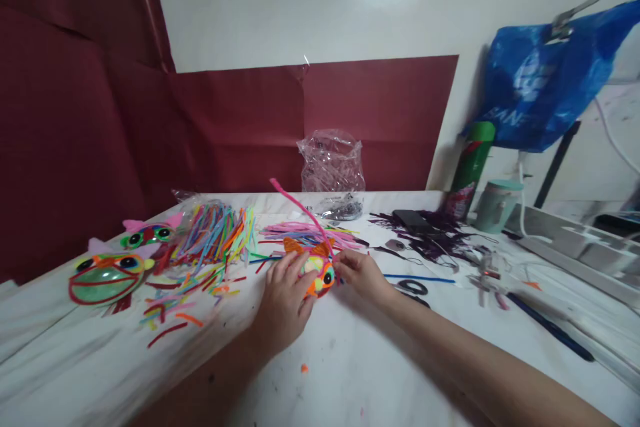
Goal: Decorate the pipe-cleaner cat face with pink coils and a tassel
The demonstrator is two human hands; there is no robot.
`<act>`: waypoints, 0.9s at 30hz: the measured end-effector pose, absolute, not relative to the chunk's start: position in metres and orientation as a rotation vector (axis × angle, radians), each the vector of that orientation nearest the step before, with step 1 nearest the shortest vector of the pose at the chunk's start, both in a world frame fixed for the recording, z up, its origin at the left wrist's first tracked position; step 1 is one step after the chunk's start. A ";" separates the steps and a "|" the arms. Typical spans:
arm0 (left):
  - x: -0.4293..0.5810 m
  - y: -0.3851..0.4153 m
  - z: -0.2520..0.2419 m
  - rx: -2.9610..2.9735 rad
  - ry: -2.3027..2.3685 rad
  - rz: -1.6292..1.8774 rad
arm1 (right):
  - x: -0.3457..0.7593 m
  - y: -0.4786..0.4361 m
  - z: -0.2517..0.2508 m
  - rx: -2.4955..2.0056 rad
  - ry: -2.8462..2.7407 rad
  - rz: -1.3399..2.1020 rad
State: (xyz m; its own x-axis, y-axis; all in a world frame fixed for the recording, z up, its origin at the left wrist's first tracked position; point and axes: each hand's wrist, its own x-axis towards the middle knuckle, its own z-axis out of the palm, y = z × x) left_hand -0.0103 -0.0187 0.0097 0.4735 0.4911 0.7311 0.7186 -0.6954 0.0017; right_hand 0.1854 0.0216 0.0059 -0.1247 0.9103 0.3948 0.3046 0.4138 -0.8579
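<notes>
In the head view, my left hand lies over a small decorated animal face, its fingers closed on it against the table. The face has orange fuzzy ears, a round dark eye and orange and yellow trim; my fingers hide its left part. At its right edge my right hand pinches the lower end of a long pink pipe cleaner. The pipe cleaner's free end rises up and to the left above the face. Whether its lower end touches the face, I cannot tell.
Two finished-looking animal faces sit at the left beside bundles of coloured pipe cleaners. Scissors, a blue pipe cleaner and dark purple strips lie to the right. A glue gun is farther right.
</notes>
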 end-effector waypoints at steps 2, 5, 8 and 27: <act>-0.013 -0.014 0.009 -2.401 -1.073 -1.031 | 0.184 0.030 0.006 -1.078 -1.661 0.717; -0.017 -0.007 0.008 -2.408 -1.082 -1.025 | 0.182 0.037 0.005 -1.075 -1.664 0.692; -0.020 -0.003 0.007 -2.434 -1.055 -1.033 | 0.178 0.039 0.004 -1.066 -1.666 0.693; -0.023 -0.001 0.005 -2.489 -1.086 -1.105 | 0.169 0.039 0.001 -1.010 -1.546 0.869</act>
